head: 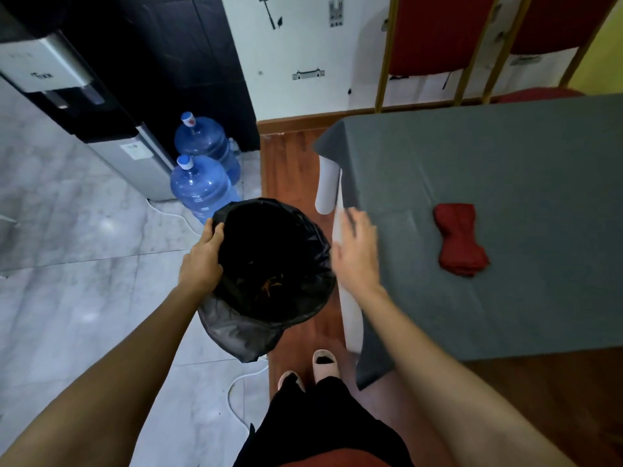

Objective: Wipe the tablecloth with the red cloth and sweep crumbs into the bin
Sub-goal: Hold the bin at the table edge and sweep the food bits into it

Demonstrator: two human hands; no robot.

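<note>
A grey tablecloth (499,183) covers the table on the right. On it lies the folded red cloth (460,239), with neither hand touching it. The bin (313,264), lined with a black bag, is held up beside the table's left edge; some orange scraps lie at its bottom. My left hand (202,257) grips the bin's left rim, thumb inside. My right hand (357,251) lies flat with straight fingers at the tablecloth's left edge, just above the bin's right rim, and looks slightly blurred.
Two blue water bottles (202,187) stand on the marble floor behind the bin, next to a water dispenser (101,106). Red chairs with gold frames (435,45) stand behind the table. A white cable (236,389) trails on the floor near my feet.
</note>
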